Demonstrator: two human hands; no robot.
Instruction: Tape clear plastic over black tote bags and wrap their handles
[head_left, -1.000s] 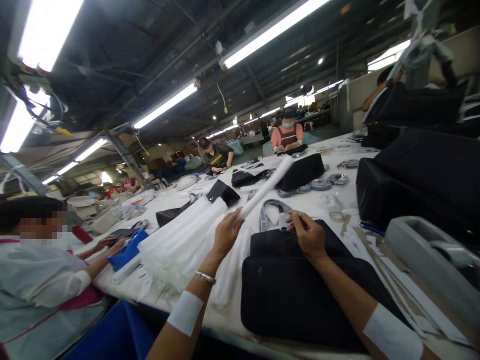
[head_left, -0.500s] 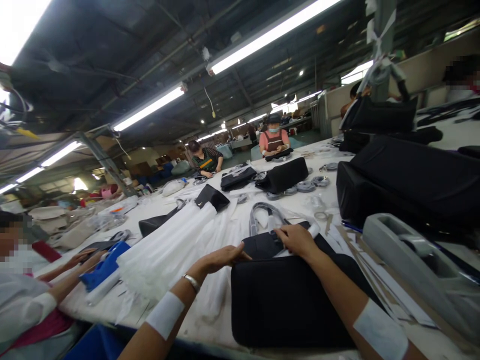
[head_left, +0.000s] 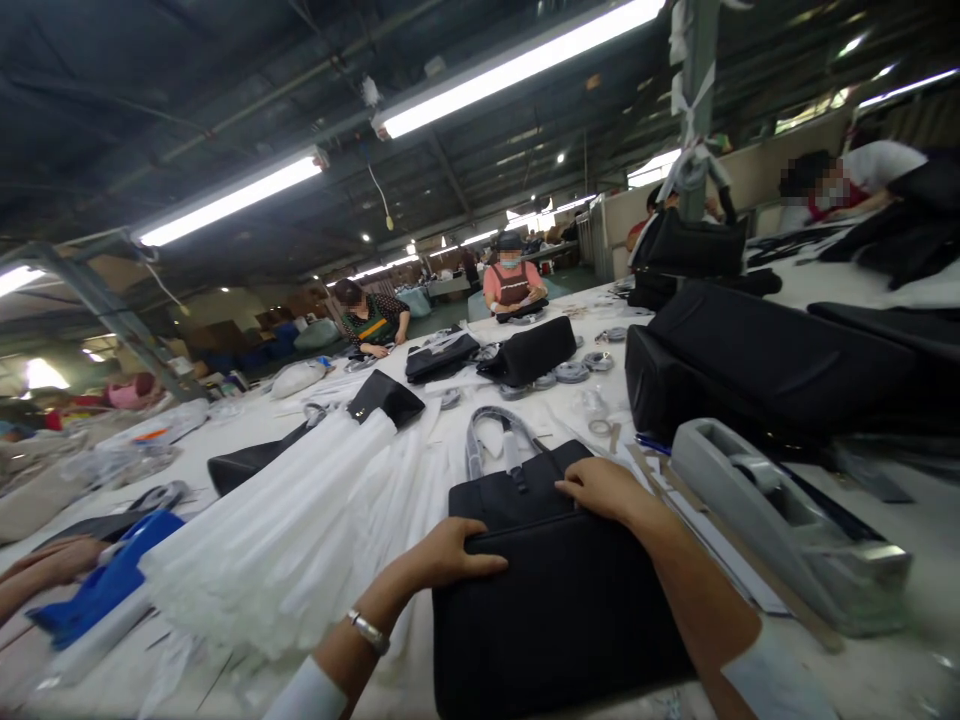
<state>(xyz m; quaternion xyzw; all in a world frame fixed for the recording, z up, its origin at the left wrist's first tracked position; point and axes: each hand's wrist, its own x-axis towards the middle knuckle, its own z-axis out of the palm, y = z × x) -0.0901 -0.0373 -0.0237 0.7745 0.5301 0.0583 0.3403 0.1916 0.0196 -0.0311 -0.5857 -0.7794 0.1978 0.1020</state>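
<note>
A black handbag (head_left: 555,610) lies flat on the white worktable in front of me. Its handle (head_left: 491,422), wrapped in clear-grey plastic film, arches away at the far side. My left hand (head_left: 448,552) grips the bag's left edge near the flap seam, thumb on top and the other fingers partly hidden. On the upper right side, my right hand (head_left: 606,490) is closed over the bag's edge, fingertips pressed on the dark surface. A strap tab hangs between the two hands.
Left of the bag is a pile of white tissue sheets (head_left: 277,540). A grey tape dispenser (head_left: 780,520) stands at right, with paper strips beside it. A co-worker's hand (head_left: 75,558) is near a blue dispenser (head_left: 112,580). Several black bags and wrapped coils lie farther back.
My left hand has moved from above the flap onto the bag's left edge. My right hand has left the handle base for the right edge. The flap now lies flatter; the view turned right.
</note>
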